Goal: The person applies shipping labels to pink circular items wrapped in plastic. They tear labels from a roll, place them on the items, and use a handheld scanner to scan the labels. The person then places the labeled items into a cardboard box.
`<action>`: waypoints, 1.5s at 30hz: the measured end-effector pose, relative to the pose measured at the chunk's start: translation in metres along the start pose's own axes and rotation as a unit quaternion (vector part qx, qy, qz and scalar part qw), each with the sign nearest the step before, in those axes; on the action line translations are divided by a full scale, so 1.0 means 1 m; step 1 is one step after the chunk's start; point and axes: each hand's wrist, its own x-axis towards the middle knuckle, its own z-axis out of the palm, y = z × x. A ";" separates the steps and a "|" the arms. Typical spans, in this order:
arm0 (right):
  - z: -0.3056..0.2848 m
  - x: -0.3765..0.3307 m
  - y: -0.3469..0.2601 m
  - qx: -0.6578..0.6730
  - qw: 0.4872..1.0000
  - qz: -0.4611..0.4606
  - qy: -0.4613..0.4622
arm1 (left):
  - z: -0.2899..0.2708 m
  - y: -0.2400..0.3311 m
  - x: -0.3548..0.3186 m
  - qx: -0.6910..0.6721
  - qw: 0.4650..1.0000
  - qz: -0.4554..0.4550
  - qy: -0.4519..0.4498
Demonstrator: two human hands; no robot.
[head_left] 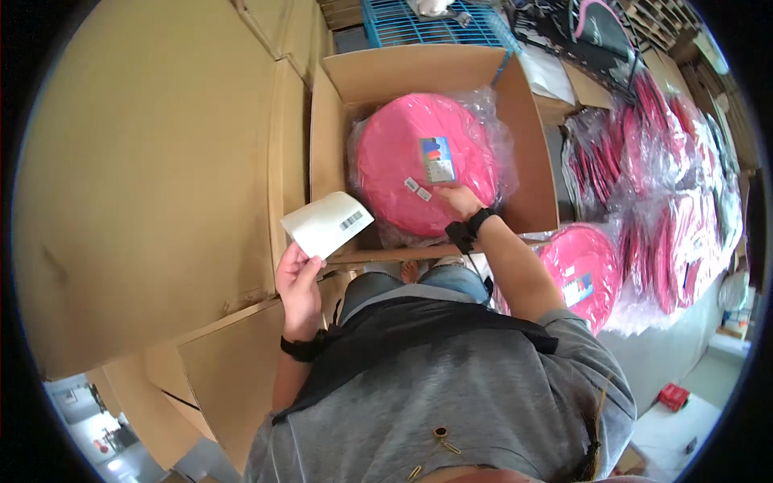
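Observation:
My left hand pinches the lower edge of a curled pale label sheet, which has a barcode label near its right end. The sheet is held over the near left edge of an open cardboard box. Inside the box lies a round, flat pink item in clear plastic wrap. A colourful printed card shows on its top, and two small white barcode stickers sit nearby. My right hand rests on the wrap just right of those stickers, a finger stretched toward them and nothing visible in its grasp.
Tall cardboard cartons stand close on the left. A blue wire rack is behind the box. To the right are stacks of plastic-wrapped pink items, and another pink round pack leans near my right arm.

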 end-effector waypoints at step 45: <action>-0.220 -0.521 0.023 0.472 0.845 -0.159 0.196 | 0.432 -0.132 -0.236 0.019 0.800 -0.354 -0.484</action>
